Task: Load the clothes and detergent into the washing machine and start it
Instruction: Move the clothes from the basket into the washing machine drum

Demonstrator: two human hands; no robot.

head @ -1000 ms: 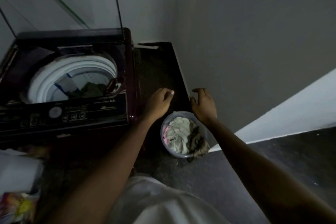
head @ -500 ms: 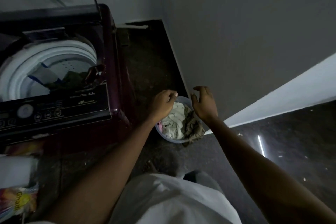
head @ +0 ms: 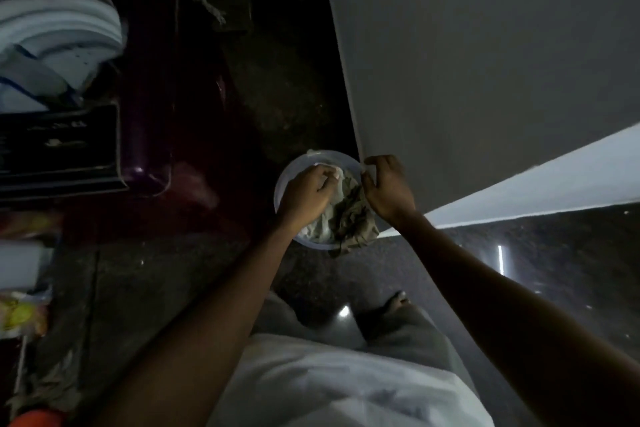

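A round pale plastic tub (head: pixel 281 184) stands on the dark floor against the wall, holding crumpled clothes (head: pixel 349 218), light and olive. My left hand (head: pixel 306 192) is down in the tub, and its fingers grip a white cloth (head: pixel 341 178) at the top of the pile. My right hand (head: pixel 389 189) is at the tub's right rim with finger and thumb curled around the edge; whether they hold it is unclear. The dark maroon top-load washing machine (head: pixel 149 80) stands to the left with its white drum (head: pixel 59 31) uncovered and some laundry inside.
The grey wall (head: pixel 485 80) runs close along the tub's right side. The machine's control panel (head: pixel 59 142) faces me at the left. Packets and a white container (head: pixel 20 270) sit on the floor at the lower left. My bare foot (head: pixel 394 302) is below the tub.
I have bent lower and the view has swung down toward the tub. My left hand has dropped into the clothes and closed on the white cloth. My right hand has reached the tub's rim.
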